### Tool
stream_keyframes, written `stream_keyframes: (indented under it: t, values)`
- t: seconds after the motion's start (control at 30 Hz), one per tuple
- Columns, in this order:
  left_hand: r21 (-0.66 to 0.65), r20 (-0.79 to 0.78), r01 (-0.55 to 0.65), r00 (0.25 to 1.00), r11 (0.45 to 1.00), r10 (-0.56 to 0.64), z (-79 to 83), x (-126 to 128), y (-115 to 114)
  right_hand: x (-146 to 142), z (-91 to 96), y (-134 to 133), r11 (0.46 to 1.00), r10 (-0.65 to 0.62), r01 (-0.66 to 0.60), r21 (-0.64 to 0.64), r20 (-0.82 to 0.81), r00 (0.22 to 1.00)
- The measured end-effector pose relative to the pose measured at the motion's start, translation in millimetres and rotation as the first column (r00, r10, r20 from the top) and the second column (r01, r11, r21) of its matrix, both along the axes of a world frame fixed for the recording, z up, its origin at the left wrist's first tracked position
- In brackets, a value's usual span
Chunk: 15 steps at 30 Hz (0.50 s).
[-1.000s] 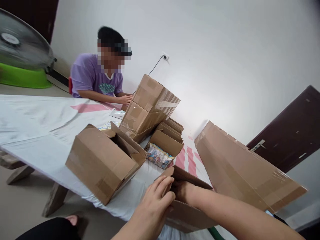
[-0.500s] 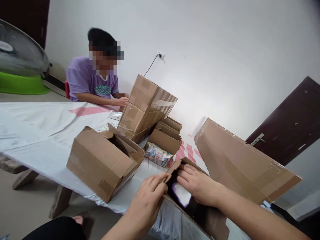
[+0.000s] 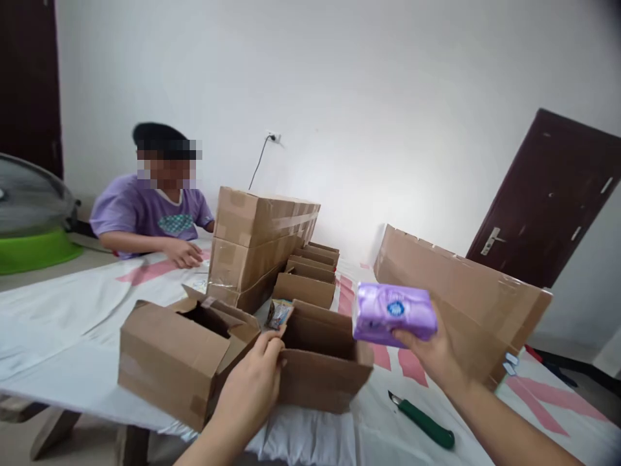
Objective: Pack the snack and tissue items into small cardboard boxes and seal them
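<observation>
A purple packet point(image 3: 395, 314) was gripped by the right hand point(image 3: 439, 356) at its right end, the thumb pressed against its lower front edge. Most of its length was left projecting leftward from the grip, toward an open box point(image 3: 320, 382), and it was held in the air above the tabletop. The box's left end was pinched by the left hand point(image 3: 255, 375). A green knife point(image 3: 422, 417) was seen lying on the cloth point(image 3: 371, 443).
</observation>
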<state>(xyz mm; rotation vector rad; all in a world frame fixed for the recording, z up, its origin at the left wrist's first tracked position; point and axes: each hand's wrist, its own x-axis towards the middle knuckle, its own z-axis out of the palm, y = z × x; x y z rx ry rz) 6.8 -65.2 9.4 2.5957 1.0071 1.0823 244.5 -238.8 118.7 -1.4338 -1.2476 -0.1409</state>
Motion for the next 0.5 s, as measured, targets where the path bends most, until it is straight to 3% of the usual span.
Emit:
stream_keyframes:
  t: [0.07, 0.17, 0.23, 0.3, 0.33, 0.37, 0.5]
  values:
    - [0.004, -0.111, -0.088, 0.99, 0.996, 0.088, 6.5, 7.3, 13.6, 12.6, -2.3, 15.2, 0.997, 0.054, -0.037, 0.064, -0.295, 0.954]
    - [0.108, -0.145, -0.121, 0.98, 0.987, 0.136, 22.6, 22.4, 24.7, 31.4, -10.4, 44.3, 0.983, 0.166, -0.105, 0.149, -0.489, 0.856]
    - [0.129, -0.073, -0.014, 0.997, 0.992, 0.023, 40.1, 37.5, 27.6, 40.2, -15.7, 65.1, 0.971, 0.228, -0.152, 0.185, -0.532, 0.816]
    - [-0.032, 0.073, 0.195, 0.979, 0.98, -0.192, 61.4, 58.3, 31.3, 44.1, -18.6, 86.0, 0.963, 0.267, -0.192, 0.191, -0.555, 0.788]
    - [-0.17, 0.179, 0.302, 0.946, 0.938, -0.272, 72.2, 70.4, 34.5, 44.3, -19.1, 96.2, 0.96, 0.277, -0.205, 0.189, -0.562, 0.779]
    - [-0.31, 0.303, 0.406, 0.899, 0.859, -0.316, 82.1, 82.8, 38.8, 43.6, -19.1, 105.9, 0.959, 0.283, -0.216, 0.184, -0.566, 0.775]
    - [-0.406, 0.411, 0.551, 0.823, 0.729, -0.393, 106.4, 123.0, 61.2, 35.4, -17.9, 133.7, 0.958, 0.288, -0.233, 0.169, -0.56, 0.777]
